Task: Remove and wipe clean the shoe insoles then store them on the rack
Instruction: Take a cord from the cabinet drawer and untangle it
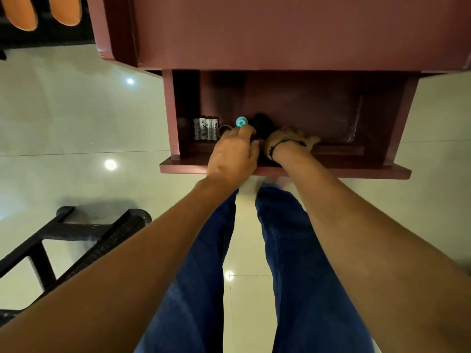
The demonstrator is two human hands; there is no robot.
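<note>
Two orange insoles (21, 12) lie side by side on a black rack (51, 34) at the top left, far from my hands. Both hands are inside an open maroon drawer (280, 171) straight ahead. My left hand (233, 154) has its fingers curled at a dark bundle (262, 123), just below a teal round object (241, 121). My right hand (290, 141), with a black thread band on the wrist, reaches to the same dark bundle from the right. The fingertips of both hands are hidden, so the grip is unclear. No shoe is in view.
A pack of white batteries (206, 128) and a metal ring (225, 128) lie at the drawer's left end. The maroon table top (280, 31) overhangs the drawer. A black frame (76, 238) stands on the glossy tiled floor at lower left. My legs in blue jeans are below.
</note>
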